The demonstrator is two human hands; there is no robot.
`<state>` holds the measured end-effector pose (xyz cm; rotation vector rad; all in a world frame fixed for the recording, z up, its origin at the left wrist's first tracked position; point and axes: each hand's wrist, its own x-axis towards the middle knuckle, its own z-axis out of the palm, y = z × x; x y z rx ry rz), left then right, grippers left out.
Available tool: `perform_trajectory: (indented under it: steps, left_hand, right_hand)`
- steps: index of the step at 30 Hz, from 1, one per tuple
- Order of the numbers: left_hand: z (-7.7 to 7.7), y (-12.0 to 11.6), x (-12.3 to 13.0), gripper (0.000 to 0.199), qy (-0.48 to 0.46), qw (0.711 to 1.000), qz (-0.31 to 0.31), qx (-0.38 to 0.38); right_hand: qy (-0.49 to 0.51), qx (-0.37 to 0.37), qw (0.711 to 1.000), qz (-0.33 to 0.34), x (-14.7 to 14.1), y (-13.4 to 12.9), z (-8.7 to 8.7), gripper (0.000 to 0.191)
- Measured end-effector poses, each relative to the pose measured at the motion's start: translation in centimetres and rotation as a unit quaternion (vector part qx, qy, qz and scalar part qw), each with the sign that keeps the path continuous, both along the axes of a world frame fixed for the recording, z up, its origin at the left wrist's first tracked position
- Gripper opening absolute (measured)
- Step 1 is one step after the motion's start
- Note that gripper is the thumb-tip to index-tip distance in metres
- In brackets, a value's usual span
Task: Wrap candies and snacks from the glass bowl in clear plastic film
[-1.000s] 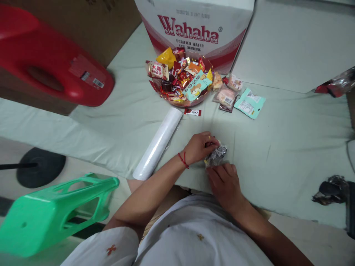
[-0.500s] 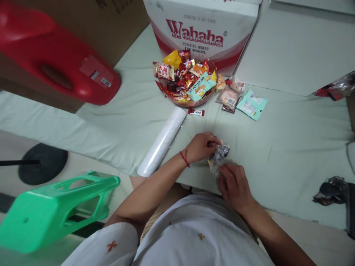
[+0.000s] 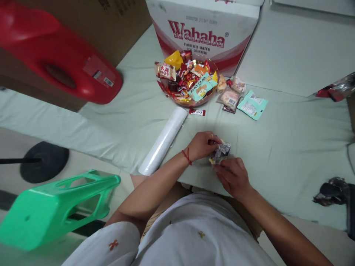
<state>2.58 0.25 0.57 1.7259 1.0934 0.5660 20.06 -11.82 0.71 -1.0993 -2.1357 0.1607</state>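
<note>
A small bundle in crinkled clear plastic (image 3: 222, 150), with dark and yellow parts showing through, is held just above the cloth near the table's front edge. My left hand (image 3: 203, 145), a red string at its wrist, is closed on the bundle's far left side. From the near side, the fingertips of my right hand (image 3: 234, 175) pinch the plastic's lower edge. What lies inside is too small to make out. A white plastic roll (image 3: 163, 142) rests to the left of my left hand, and a small red wrapper (image 3: 197, 112) lies beyond it.
A clear bowl (image 3: 191, 102) of wrapped snacks stands before a Wahaha carton (image 3: 205, 26). Several packets, one a mint-green packet (image 3: 253, 105), lie at its right. A red jug (image 3: 94, 79) stands left; a green stool (image 3: 41, 218) is below. Dark crumpled items (image 3: 331, 192) lie at far right.
My right hand has moved slightly up and left, and its fingers now pinch the near edge of the plastic bundle. My left hand keeps its hold. The view has shifted slightly.
</note>
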Motion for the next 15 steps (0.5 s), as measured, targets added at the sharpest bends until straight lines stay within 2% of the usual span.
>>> perform_trajectory:
  steps: [3, 5, 7, 11, 13, 15]
  left_hand:
    - [0.1, -0.2, 0.2, 0.022, 0.009, 1.0, 0.006, -0.003]
    - [0.3, -0.4, 0.3, 0.021, 0.022, 1.0, 0.006, 0.004]
    - [0.5, -0.7, 0.5, 0.021, 0.044, 0.999, -0.003, 0.027]
    - [0.7, -1.4, 1.0, 0.022, 0.089, 0.991, -0.035, 0.094]
    - [0.7, -1.6, 1.1, 0.021, 0.097, 0.986, -0.055, 0.122]
    - [0.5, -1.7, 1.0, 0.021, 0.086, 0.983, -0.075, 0.144]
  right_hand:
    - [0.092, -0.088, 0.99, -0.061, 0.2, -0.7, 0.7, 0.027]
    - [0.11, -0.12, 0.982, -0.093, 0.3, -1.4, 0.8, 0.027]
    - [0.085, -0.097, 0.987, -0.094, 0.4, -1.8, 0.6, 0.027]
    - [0.003, 0.014, 0.998, -0.054, 0.9, -1.1, 0.2, 0.029]
    - [-0.011, 0.017, 0.999, -0.047, 1.3, 0.1, 0.3, 0.026]
    - [-0.014, -0.022, 0.999, -0.042, 1.6, 1.4, 0.5, 0.022]
